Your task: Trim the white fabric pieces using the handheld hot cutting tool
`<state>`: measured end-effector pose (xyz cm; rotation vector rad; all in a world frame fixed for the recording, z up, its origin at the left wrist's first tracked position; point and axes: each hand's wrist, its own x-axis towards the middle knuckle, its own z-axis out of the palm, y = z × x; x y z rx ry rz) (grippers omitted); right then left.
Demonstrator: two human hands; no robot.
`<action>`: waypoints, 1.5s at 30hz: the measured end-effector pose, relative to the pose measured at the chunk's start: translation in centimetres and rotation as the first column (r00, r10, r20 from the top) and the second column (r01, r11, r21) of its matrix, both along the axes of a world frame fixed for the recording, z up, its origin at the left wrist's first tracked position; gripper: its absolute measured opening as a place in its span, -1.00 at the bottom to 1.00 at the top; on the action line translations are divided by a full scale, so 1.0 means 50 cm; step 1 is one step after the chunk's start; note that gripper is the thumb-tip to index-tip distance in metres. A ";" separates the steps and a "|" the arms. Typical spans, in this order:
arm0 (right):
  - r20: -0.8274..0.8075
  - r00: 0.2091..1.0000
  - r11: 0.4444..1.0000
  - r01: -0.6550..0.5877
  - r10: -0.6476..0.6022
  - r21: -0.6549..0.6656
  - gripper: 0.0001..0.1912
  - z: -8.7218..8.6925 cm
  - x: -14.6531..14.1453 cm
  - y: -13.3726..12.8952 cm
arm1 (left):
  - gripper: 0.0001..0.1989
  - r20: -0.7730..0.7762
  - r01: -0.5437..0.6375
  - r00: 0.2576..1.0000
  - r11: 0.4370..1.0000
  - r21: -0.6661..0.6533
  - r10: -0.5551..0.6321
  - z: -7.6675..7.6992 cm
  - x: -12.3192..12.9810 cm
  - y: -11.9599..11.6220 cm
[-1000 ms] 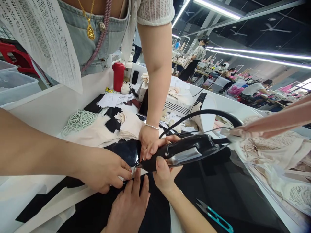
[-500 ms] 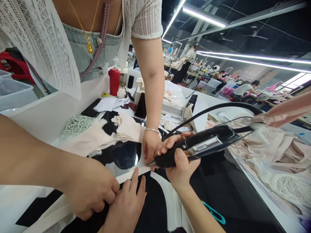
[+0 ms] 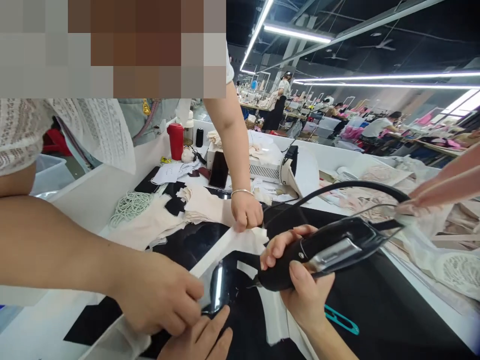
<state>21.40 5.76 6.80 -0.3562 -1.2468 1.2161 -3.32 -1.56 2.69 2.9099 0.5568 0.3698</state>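
Easing away, my right hand point(image 3: 309, 297), clamped round the black tool point(image 3: 326, 252), had just left the white strip point(image 3: 225, 245).
Head view: the strip stretched at eleven o'clock from the tip point(image 3: 255, 282), between a co-worker's near hand point(image 3: 161, 295) and far hand point(image 3: 247, 212), seemingly free; my left hand point(image 3: 198, 340), at eight, had fingers parted, gripping nothing visible.

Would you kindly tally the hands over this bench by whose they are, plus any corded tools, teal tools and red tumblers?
Wearer's hands: 2 (left hand, right hand)
Co-worker's hands: 2 (braceleted hand, other hand)
Corded tool: 1
Teal tool: 1
Red tumbler: 1
Total: 7
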 end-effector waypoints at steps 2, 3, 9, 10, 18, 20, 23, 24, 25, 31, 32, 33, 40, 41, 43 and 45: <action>-0.016 0.999 0.999 -0.038 0.037 -0.013 -0.64 -0.001 0.006 -0.010 | -0.68 -0.020 0.131 0.991 0.991 -0.032 -0.132 0.029 -0.056 0.041; -0.019 0.999 0.999 -0.051 0.050 -0.020 -0.64 -0.001 0.010 -0.015 | -0.64 -0.026 0.164 0.986 0.986 -0.034 -0.165 0.036 -0.070 0.057; -0.005 0.998 0.997 -0.055 0.055 -0.045 -0.61 -0.004 0.038 -0.043 | -0.51 -0.037 0.232 0.972 0.973 0.003 -0.231 0.030 -0.054 0.088; -0.004 0.999 0.998 -0.047 0.047 -0.050 -0.61 -0.005 0.043 -0.045 | -0.52 -0.038 0.250 0.968 0.968 0.003 -0.249 0.031 -0.051 0.089; -0.028 0.999 0.998 -0.023 0.021 -0.059 -0.61 -0.014 0.057 -0.040 | -0.63 -0.102 0.276 0.957 0.961 0.027 -0.272 0.050 -0.056 0.092; -0.023 0.999 0.998 -0.026 0.025 -0.053 -0.61 -0.016 0.056 -0.040 | -0.67 -0.105 0.251 0.963 0.968 0.024 -0.247 0.054 -0.057 0.092; -0.018 1.000 0.999 -0.024 0.023 -0.035 -0.60 -0.019 0.054 -0.040 | -0.68 -0.080 0.226 0.970 0.973 -0.044 -0.229 0.054 -0.065 0.093; -0.017 1.000 0.999 -0.024 0.023 -0.028 -0.60 -0.019 0.053 -0.040 | -0.67 -0.063 0.212 0.974 0.974 -0.084 -0.217 0.052 -0.070 0.092; -0.017 1.000 0.999 -0.024 0.024 -0.024 -0.59 -0.019 0.053 -0.039 | -0.67 -0.037 0.180 0.982 0.975 -0.127 -0.186 0.048 -0.075 0.091; -0.020 1.000 1.000 -0.012 0.012 -0.018 -0.60 -0.016 0.050 -0.032 | -0.63 0.076 -0.003 0.997 0.984 -0.177 0.017 -0.005 -0.099 0.072; -0.020 1.000 1.000 -0.007 0.007 -0.014 -0.60 -0.015 0.050 -0.030 | -0.62 0.056 -0.005 0.998 0.982 -0.190 0.015 -0.015 -0.101 0.069; -0.018 1.000 1.000 -0.003 0.003 -0.012 -0.61 -0.014 0.050 -0.029 | -0.62 0.042 -0.014 0.999 0.976 -0.219 0.023 -0.023 -0.104 0.067; -0.011 1.000 1.000 -0.001 0.000 -0.016 -0.62 -0.013 0.052 -0.028 | -0.56 0.211 -0.128 0.970 0.992 0.009 0.123 -0.035 -0.111 0.025; -0.005 1.000 1.000 0.004 -0.004 -0.018 -0.62 -0.012 0.052 -0.028 | -0.52 0.218 -0.161 0.965 0.985 0.062 0.144 -0.036 -0.093 0.008; 0.014 1.000 1.000 0.024 -0.024 -0.017 -0.62 -0.010 0.053 -0.029 | -0.52 0.220 -0.377 0.916 0.907 0.186 0.335 -0.047 -0.034 -0.034; 0.036 0.998 0.999 0.051 -0.050 -0.011 -0.60 -0.007 0.054 -0.030 | -0.59 0.219 -0.454 0.885 0.866 0.209 0.411 -0.065 0.040 -0.079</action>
